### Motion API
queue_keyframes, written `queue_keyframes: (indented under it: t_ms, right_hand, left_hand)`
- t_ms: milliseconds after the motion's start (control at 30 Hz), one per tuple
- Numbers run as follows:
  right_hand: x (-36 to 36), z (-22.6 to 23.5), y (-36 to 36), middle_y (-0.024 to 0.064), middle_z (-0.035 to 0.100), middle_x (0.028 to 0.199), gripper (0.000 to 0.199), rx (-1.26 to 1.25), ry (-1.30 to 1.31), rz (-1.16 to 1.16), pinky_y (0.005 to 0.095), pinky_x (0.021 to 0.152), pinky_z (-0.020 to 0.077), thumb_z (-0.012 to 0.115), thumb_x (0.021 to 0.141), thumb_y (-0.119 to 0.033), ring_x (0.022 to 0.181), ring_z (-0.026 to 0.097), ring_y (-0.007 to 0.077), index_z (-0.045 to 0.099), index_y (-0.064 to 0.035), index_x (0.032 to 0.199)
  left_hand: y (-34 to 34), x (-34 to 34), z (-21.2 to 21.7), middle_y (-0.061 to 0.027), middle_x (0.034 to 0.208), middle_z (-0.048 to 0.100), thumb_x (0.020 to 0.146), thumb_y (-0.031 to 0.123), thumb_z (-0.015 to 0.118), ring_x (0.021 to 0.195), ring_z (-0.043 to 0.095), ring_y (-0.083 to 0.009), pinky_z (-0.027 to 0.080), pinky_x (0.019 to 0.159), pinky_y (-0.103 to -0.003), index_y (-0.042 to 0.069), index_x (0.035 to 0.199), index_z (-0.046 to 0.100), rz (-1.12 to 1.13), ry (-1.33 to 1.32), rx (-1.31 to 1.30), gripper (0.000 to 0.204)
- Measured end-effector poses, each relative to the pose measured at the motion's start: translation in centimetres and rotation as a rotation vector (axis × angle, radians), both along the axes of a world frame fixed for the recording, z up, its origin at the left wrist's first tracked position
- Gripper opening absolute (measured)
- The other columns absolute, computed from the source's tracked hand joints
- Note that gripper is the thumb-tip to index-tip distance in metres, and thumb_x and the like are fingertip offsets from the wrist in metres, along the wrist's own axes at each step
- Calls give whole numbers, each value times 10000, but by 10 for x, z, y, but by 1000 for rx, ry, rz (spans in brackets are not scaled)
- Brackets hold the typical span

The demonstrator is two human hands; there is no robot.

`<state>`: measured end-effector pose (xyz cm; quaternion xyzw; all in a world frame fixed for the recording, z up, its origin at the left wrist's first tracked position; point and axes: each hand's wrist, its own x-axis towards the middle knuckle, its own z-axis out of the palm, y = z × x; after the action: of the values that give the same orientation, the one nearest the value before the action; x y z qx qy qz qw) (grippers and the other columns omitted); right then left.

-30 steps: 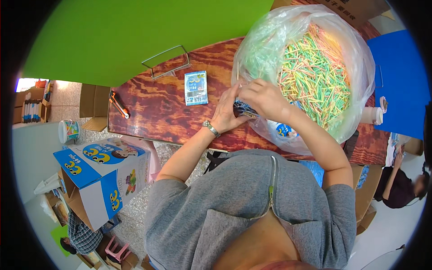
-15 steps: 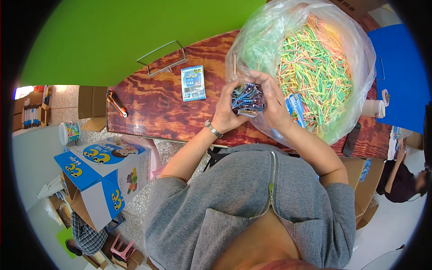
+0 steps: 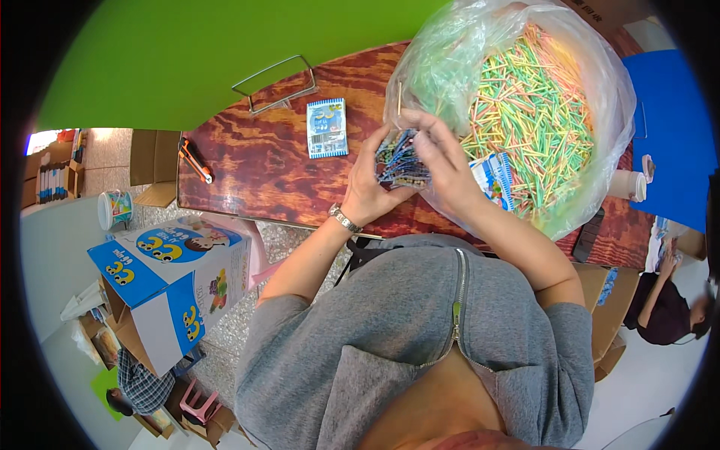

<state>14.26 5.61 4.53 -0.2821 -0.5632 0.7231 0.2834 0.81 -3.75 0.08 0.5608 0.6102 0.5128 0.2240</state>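
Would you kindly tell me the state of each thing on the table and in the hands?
left hand: gripping the small packet of sticks.
right hand: gripping the same packet from the other side.
small packet of sticks: held up, full.
clear plastic bag: open, heaped with coloured sticks.
blue flat packet: lying flat, untouched.
box cutter: lying flat.
wire frame: lying on the table.
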Motion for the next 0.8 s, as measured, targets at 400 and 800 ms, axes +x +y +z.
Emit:
queue_keyframes:
  t_ms: [400,800]
  right_hand:
    - [6,-35,9,112,544,1252,414,219,-62,65,318,1018,391,473,1014,-231,1173,507,173,440,-8,1362]
    - [-1,-32,0,114,542,1239,332,55,-134,17,315,976,423,577,963,-188,1147,529,191,545,-3,1237]
  left_hand:
    - [-5,-6,-35,-220,1317,506,601,252,908,1177,552,-352,464,987,-424,14,1407,344,16,-6,-118,1012]
    - [-13,-7,-22,-245,1294,500,565,212,912,1194,491,-414,415,1016,-462,-11,1404,339,59,120,-115,1040]
